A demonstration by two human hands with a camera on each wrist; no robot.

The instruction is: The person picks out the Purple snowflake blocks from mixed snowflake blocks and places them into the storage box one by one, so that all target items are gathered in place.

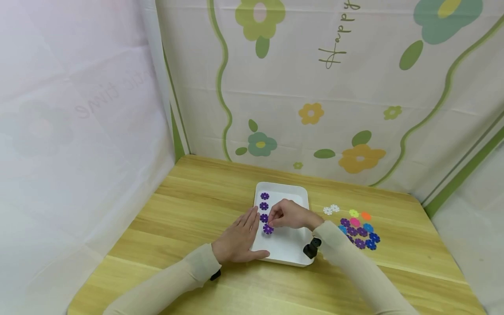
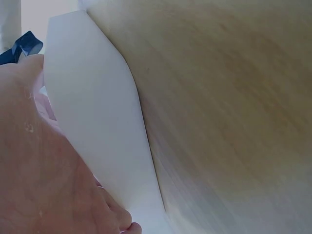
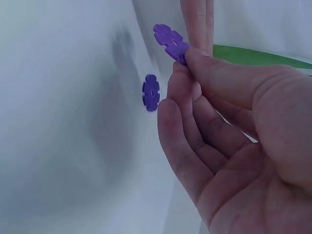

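A white rectangular tray (image 1: 287, 247) lies on the table. My right hand (image 1: 292, 214) is over it, pinching a purple flower-shaped notched disc (image 1: 268, 229) between thumb and fingertips; in the right wrist view this disc (image 3: 169, 43) is tilted. Three similar purple discs line the tray's left side: a far one (image 1: 264, 196), a middle one (image 1: 264, 206) and a near one (image 1: 263, 218), just beyond the held disc. Fingers extended, my left hand (image 1: 238, 238) rests at the tray's left edge. In the left wrist view it lies along the tray's outer wall (image 2: 92, 97).
Right of the tray, several mixed discs (image 1: 362, 232) in purple, blue, pink, yellow and orange lie loosely together. Two white discs (image 1: 331, 209) sit nearer the tray. A flower-printed curtain (image 1: 275, 87) hangs behind the wooden table (image 1: 189, 210), with white cloth at both sides.
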